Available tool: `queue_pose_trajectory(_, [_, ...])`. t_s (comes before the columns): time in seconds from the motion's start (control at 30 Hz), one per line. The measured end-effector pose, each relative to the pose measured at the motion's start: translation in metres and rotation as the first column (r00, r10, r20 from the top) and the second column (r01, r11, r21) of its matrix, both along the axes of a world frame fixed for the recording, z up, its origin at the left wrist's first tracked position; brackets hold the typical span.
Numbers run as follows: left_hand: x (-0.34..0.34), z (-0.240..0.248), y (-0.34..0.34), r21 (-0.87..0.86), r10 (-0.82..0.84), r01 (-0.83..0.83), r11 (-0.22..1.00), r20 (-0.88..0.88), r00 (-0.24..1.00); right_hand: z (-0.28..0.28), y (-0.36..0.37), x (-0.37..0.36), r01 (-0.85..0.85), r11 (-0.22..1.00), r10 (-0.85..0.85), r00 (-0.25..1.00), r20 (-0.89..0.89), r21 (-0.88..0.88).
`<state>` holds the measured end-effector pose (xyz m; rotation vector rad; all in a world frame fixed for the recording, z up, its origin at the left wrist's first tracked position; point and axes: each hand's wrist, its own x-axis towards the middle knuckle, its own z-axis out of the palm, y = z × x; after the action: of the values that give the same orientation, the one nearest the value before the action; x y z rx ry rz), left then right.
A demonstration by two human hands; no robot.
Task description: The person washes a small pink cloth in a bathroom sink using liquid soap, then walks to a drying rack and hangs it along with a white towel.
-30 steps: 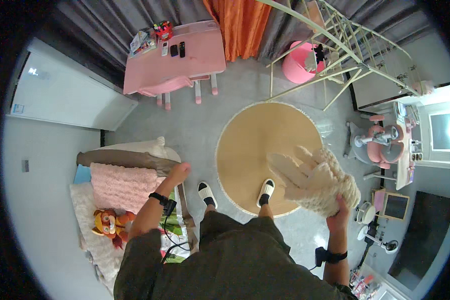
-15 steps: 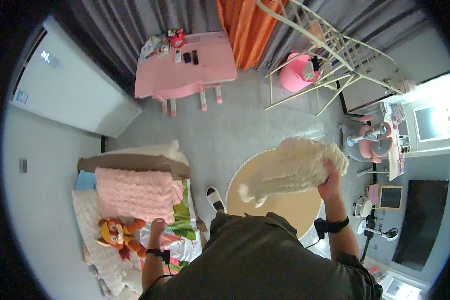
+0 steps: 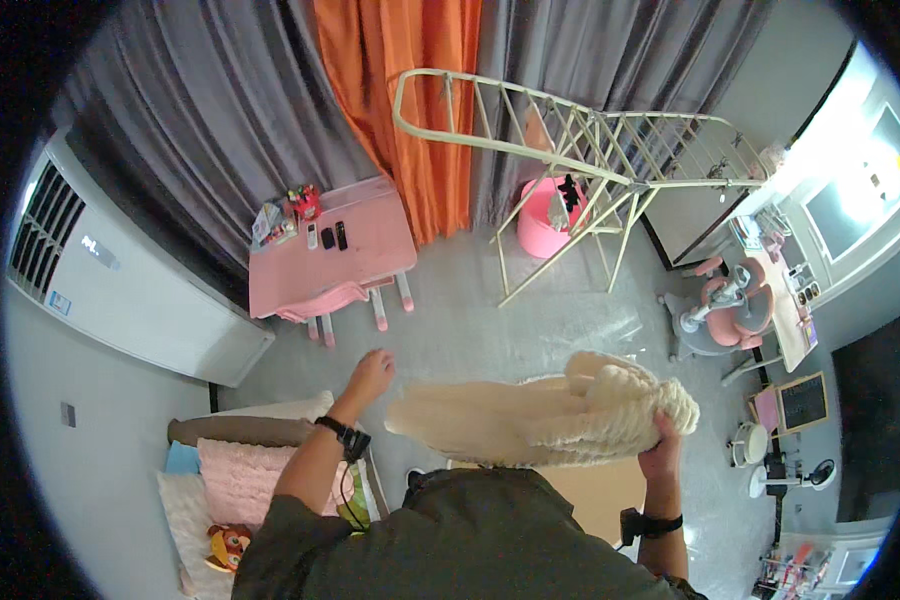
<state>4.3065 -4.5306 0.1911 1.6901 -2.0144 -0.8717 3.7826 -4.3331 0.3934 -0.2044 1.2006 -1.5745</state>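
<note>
My right hand (image 3: 659,452) grips one end of a cream plush cloth (image 3: 530,420), with its fingers hidden behind the thick pile. The cloth stretches leftward across the front of my body, in the air, and its free end is blurred. On the left, my left hand (image 3: 373,372) is raised with its fingers curled in, and nothing shows in it. A gap lies between that hand and the cloth's free end. Beneath the cloth, part of a round tan rug (image 3: 595,485) shows on the floor.
A bed with a pink plush pillow (image 3: 245,475) and a stuffed toy (image 3: 228,548) stands at left. Ahead are a pink desk (image 3: 345,260), a folding drying rack (image 3: 570,165) and a pink bucket (image 3: 540,230). A pink chair (image 3: 735,312) stands at right.
The view has tilted up toward the curtains. My left hand has risen from beside the bed and moved forward and right. The cream cloth now stretches farther left, still in my right hand.
</note>
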Motion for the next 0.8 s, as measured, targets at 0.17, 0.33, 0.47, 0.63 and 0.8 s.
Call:
queue_pose_trajectory(0.17, [-0.087, 0.098, -0.132, -0.246, -0.11, 0.168, 0.955, 0.234, 0.966, 0.009, -0.025, -0.024, 0.019, 1.0, -0.019, 0.999, 0.045, 0.005])
queue_pose_trajectory(0.33, [-0.152, 0.158, -0.269, -0.467, -0.137, 0.274, 0.84, 0.306, 0.942, 0.007, -0.039, -0.028, 0.222, 0.973, -0.22, 0.975, -0.033, 0.064])
queue_pose_trajectory(0.47, [-0.202, 0.174, -0.37, -0.672, -0.199, 0.41, 0.617, 0.371, 0.907, 0.008, -0.032, -0.015, 0.328, 0.944, -0.323, 0.94, -0.107, 0.04])
queue_pose_trajectory(0.63, [-0.244, 0.131, -0.49, -0.521, -0.205, 0.641, 0.564, 0.663, 0.72, -0.007, -0.048, 0.038, 0.541, 0.841, -0.537, 0.837, -0.107, 0.006])
queue_pose_trajectory(0.8, [-0.271, 0.084, -0.528, -0.458, -0.302, 0.593, 0.663, 0.561, 0.771, -0.038, -0.062, 0.058, 0.659, 0.752, -0.648, 0.736, -0.195, -0.013])
